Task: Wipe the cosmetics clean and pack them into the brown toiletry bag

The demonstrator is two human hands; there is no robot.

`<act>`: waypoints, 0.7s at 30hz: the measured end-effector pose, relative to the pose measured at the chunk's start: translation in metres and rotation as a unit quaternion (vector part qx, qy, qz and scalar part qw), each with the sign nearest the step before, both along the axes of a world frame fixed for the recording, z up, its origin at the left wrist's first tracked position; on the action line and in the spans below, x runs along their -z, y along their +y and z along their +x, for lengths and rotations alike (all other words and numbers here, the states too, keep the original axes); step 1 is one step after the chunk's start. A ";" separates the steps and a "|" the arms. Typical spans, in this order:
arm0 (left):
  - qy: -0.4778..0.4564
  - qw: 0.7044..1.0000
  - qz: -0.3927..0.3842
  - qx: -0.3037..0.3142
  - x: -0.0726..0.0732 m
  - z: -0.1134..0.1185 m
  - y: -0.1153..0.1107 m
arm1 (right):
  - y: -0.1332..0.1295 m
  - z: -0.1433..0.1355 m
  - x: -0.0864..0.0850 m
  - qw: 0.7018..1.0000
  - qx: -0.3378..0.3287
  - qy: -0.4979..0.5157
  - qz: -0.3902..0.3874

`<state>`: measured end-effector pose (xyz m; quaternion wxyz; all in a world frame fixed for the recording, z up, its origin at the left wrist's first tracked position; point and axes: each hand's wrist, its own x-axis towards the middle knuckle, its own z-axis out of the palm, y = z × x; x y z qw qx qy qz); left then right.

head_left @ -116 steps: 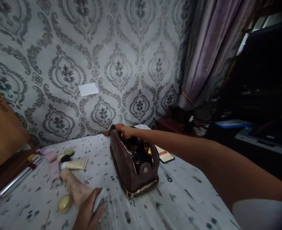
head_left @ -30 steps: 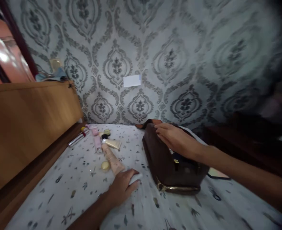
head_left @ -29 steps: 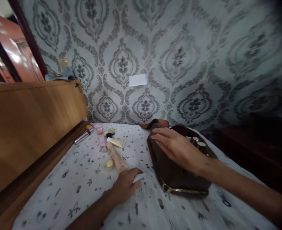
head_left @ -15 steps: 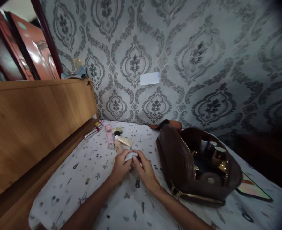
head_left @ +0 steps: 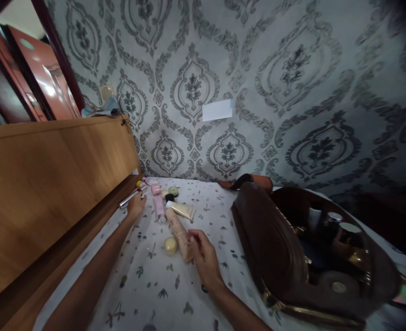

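Note:
My left hand (head_left: pixel 136 205) reaches to the far left, right beside a silver tube-like stick (head_left: pixel 128 198). Its fingertips are small and blurred, so I cannot tell what they hold. My right hand (head_left: pixel 205 259) has its fingers curled against the edge of a long beige tube (head_left: pixel 178 228) lying on the sheet. Left of that tube sits a round pale-yellow item (head_left: pixel 170 245). Beyond it lie a cream squeeze tube (head_left: pixel 182 210) with a white cap and a pink tube (head_left: pixel 159 208).
A brown bag (head_left: pixel 268 239) stands unzipped on the right, with bottles and jars inside. Small round pots (head_left: pixel 173 191) and a pink item (head_left: pixel 155 188) lie toward the wall. A wooden board (head_left: pixel 58 170) edges the left side of the patterned sheet (head_left: pixel 161 294).
My hands have parted; the small white thing they held together no longer shows between them. My left hand has moved left and away from me, while my right stays near the beige tube.

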<state>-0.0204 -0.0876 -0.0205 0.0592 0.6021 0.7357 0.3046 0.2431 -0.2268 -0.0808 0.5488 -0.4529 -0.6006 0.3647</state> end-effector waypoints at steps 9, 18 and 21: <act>0.109 0.992 -0.033 0.054 0.013 0.007 0.067 | 0.001 0.000 -0.003 1.000 -0.004 0.007 -0.013; 0.102 0.992 -0.017 0.070 0.019 0.000 0.076 | 0.002 0.001 0.000 1.000 -0.007 0.011 -0.004; 0.080 0.995 0.022 0.059 0.016 -0.001 0.063 | 0.002 0.001 0.000 1.000 -0.010 0.005 -0.004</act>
